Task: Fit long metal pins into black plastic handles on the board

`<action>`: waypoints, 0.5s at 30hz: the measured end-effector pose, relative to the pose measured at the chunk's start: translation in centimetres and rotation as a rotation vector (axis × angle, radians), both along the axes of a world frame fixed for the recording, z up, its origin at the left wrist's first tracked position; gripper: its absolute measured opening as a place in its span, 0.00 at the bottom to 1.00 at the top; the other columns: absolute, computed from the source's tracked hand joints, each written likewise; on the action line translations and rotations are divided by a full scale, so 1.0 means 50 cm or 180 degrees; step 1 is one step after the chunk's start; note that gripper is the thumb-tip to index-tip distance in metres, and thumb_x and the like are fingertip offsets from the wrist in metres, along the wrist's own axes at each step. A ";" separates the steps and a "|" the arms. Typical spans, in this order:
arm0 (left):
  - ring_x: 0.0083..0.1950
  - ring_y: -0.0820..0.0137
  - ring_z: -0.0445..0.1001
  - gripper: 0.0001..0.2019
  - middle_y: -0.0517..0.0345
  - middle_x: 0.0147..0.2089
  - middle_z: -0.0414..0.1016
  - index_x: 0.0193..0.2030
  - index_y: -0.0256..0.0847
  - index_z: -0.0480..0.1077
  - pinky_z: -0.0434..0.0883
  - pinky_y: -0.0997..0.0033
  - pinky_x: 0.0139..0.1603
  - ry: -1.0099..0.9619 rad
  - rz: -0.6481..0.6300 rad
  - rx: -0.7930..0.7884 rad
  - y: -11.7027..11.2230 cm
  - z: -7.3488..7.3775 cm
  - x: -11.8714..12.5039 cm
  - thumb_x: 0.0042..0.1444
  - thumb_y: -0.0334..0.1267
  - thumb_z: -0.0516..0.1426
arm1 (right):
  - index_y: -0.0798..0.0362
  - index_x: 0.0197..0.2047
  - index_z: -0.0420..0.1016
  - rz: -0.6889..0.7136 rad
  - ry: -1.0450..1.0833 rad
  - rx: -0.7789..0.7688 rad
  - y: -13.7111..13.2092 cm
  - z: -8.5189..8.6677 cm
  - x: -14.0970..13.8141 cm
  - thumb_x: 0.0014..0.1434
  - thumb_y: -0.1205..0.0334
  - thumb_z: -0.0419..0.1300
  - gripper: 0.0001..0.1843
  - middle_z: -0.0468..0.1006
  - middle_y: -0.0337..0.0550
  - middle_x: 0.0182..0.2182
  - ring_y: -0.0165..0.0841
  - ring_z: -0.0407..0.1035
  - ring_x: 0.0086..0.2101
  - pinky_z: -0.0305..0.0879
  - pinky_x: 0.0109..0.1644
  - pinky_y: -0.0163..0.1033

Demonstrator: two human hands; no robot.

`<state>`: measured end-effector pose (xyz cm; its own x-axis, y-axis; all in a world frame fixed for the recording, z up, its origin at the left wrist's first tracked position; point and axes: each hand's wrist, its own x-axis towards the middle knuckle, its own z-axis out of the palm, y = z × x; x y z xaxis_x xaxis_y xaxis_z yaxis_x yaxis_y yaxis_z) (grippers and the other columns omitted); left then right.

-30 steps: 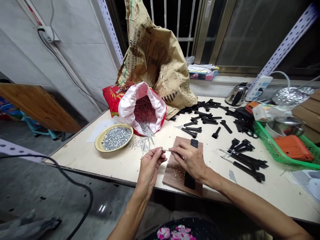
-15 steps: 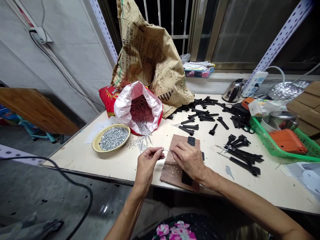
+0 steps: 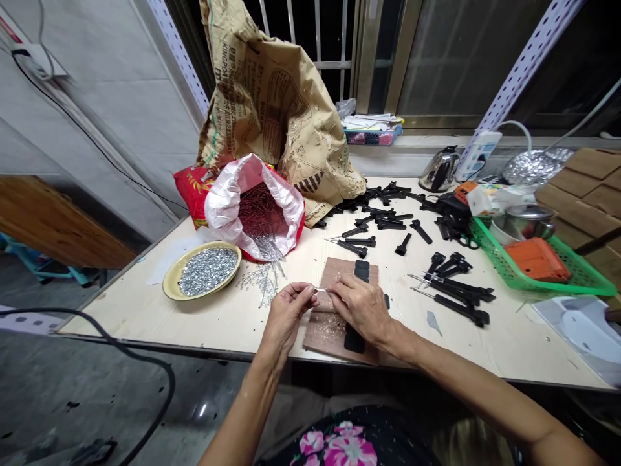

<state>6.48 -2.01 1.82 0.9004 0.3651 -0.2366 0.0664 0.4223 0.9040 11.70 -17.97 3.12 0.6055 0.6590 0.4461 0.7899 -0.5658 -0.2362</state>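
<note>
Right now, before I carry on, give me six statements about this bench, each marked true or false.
1. The left hand and right hand pinch a thin pale rod. True.
2. The yellow bowl holds black handles. False: the yellow bowl holds small silvery metal pieces.
3. Thin metal pins stick out of the red-and-white sack. True.
4. The orange case lies in a blue basket. False: it lies in the green basket.
5. Black-handled pieces with metal shafts lie right of the brown board. True.
6. The brown board lies left of the yellow bowl. False: it lies to the bowl's right.
</note>
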 end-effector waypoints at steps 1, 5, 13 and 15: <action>0.27 0.77 0.72 0.15 0.61 0.26 0.73 0.33 0.34 0.71 0.70 0.77 0.33 0.0017 0.0029 0.0025 -0.001 -0.002 0.005 0.39 0.38 0.68 | 0.51 0.38 0.73 -0.0036 0.0027 0.0004 0.003 -0.004 0.006 0.64 0.62 0.50 0.10 0.73 0.41 0.34 0.30 0.68 0.33 0.57 0.33 0.35; 0.28 0.75 0.72 0.16 0.58 0.30 0.75 0.38 0.35 0.72 0.69 0.76 0.32 0.0068 0.0081 0.0892 -0.002 -0.013 0.009 0.45 0.42 0.64 | 0.51 0.40 0.73 -0.0259 0.0147 0.0096 -0.001 -0.025 0.040 0.64 0.62 0.51 0.10 0.73 0.41 0.36 0.30 0.69 0.35 0.59 0.33 0.34; 0.30 0.73 0.71 0.15 0.57 0.32 0.76 0.40 0.36 0.75 0.69 0.74 0.33 0.0425 -0.0053 0.2033 0.022 -0.021 -0.072 0.52 0.44 0.59 | 0.50 0.43 0.75 -0.0493 0.0442 0.0403 -0.099 -0.048 0.041 0.64 0.61 0.52 0.11 0.75 0.40 0.38 0.30 0.70 0.36 0.63 0.35 0.33; 0.29 0.73 0.71 0.14 0.57 0.32 0.76 0.41 0.36 0.75 0.69 0.74 0.33 0.0506 -0.0066 0.2184 0.033 -0.015 -0.095 0.53 0.44 0.58 | 0.50 0.42 0.75 -0.0530 0.0485 0.0526 -0.119 -0.048 0.031 0.63 0.61 0.53 0.10 0.75 0.40 0.38 0.30 0.70 0.36 0.64 0.37 0.33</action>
<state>1.74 -0.38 1.06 0.8824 0.4621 -0.0884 0.2216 -0.2425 0.9445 13.26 -23.94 0.73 0.7677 0.4707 0.4349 0.6376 -0.6288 -0.4450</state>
